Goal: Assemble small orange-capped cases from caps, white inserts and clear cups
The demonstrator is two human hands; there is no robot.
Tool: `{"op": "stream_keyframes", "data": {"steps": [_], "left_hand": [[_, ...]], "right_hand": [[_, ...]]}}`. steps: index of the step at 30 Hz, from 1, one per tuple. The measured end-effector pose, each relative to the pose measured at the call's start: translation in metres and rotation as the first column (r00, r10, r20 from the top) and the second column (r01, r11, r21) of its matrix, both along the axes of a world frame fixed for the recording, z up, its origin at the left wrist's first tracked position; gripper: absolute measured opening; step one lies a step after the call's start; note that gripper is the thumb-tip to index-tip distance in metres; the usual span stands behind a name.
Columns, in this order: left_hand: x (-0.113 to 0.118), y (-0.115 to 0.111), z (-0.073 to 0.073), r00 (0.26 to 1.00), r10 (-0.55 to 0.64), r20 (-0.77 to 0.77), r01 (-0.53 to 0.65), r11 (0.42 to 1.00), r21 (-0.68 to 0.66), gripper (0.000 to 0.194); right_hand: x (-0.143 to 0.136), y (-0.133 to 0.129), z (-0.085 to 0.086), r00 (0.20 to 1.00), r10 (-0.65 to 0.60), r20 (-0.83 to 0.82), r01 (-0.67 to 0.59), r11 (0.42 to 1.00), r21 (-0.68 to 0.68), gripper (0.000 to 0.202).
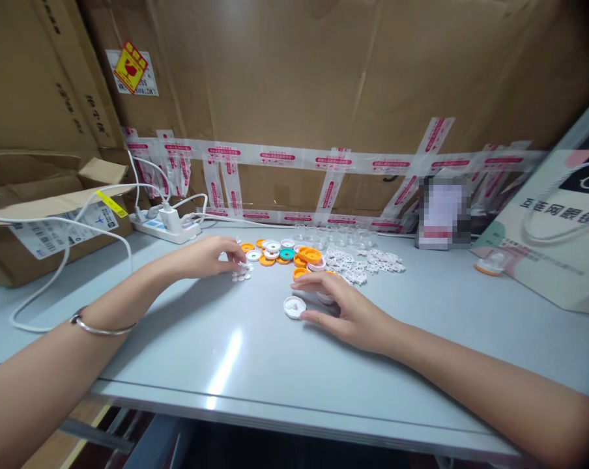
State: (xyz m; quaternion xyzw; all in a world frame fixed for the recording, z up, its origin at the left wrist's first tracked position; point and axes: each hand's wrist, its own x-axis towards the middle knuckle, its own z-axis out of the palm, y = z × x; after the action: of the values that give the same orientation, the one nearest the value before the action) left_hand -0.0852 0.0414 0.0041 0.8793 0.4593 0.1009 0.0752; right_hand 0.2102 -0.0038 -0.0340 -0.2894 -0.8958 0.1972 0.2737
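My left hand (pixel 216 257) is over a small heap of white plastic pieces (pixel 242 273), its fingertips pinched together at the heap's edge. One small piece seems to be between them, though the fingers partly cover it. My right hand (pixel 341 305) has thumb and fingers apart. Its thumb tip is at the rim of a round white cap (pixel 294 307), which lies flat with its hollow side up. Under the right fingers another white cap is partly hidden. Orange caps (pixel 310 255), white ones and a teal cap (pixel 287 254) lie piled between and beyond the hands.
White lacy plastic parts (pixel 363 264) spread behind my right hand, with clear cups (pixel 333 234) behind them. A power strip (pixel 165 228) with white cables and an open carton (pixel 55 215) stand left. At right are a phone-like object (pixel 441 215), a clear orange-based piece (pixel 492 262) and a paper bag (pixel 548 241).
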Motion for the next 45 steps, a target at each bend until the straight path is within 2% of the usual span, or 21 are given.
{"op": "stream_keyframes", "data": {"steps": [8,12,17,19,21,24,28,33,38,42,45], "left_hand": [[0.013,-0.004,-0.003,0.999,-0.036,-0.035,0.037,0.999,0.009,0.023],[0.014,-0.003,-0.006,0.997,-0.052,-0.06,0.056,0.996,0.07,0.021],[0.015,-0.001,-0.008,0.997,-0.01,-0.082,0.022,0.989,0.143,0.018],[0.022,-0.007,-0.007,1.0,-0.027,0.012,0.024,0.983,0.182,0.017],[0.036,-0.018,-0.006,0.978,-0.076,0.197,0.029,0.973,0.229,0.014],[0.062,-0.042,-0.007,0.876,-0.174,0.449,0.052,0.961,0.271,0.011],[0.087,-0.065,-0.013,0.792,-0.246,0.559,0.073,0.947,0.314,0.01],[0.091,-0.07,-0.018,0.75,-0.225,0.622,0.076,0.964,0.256,0.007],[0.087,-0.066,-0.014,0.782,-0.212,0.586,0.121,0.974,0.191,0.009],[0.076,-0.058,-0.013,0.871,-0.186,0.455,0.167,0.983,0.082,0.018],[0.069,-0.052,-0.018,0.925,-0.181,0.333,0.194,0.981,-0.006,0.032]], "right_hand": [[-0.002,-0.001,0.003,0.998,-0.035,-0.044,0.036,0.998,0.044,0.03],[0.0,-0.001,0.004,0.995,-0.06,-0.082,0.065,0.996,0.062,0.027],[0.0,-0.002,0.008,0.981,-0.089,-0.173,0.102,0.992,0.068,0.019],[-0.001,-0.004,0.01,0.97,-0.107,-0.221,0.126,0.989,0.077,0.013],[-0.003,-0.006,0.011,0.958,-0.124,-0.26,0.15,0.985,0.084,0.01],[-0.007,-0.012,0.012,0.944,-0.131,-0.302,0.161,0.984,0.076,0.008],[-0.011,-0.018,0.012,0.925,-0.137,-0.355,0.157,0.987,0.028,0.01],[-0.012,-0.018,0.009,0.909,-0.155,-0.387,0.162,0.987,-0.013,0.008],[-0.009,-0.014,0.008,0.921,-0.144,-0.361,0.145,0.989,-0.023,0.006],[-0.003,-0.008,0.009,0.977,-0.033,-0.21,0.065,0.987,0.147,0.009],[0.002,-0.002,0.007,0.998,0.008,-0.064,0.012,0.953,0.302,0.012]]}}
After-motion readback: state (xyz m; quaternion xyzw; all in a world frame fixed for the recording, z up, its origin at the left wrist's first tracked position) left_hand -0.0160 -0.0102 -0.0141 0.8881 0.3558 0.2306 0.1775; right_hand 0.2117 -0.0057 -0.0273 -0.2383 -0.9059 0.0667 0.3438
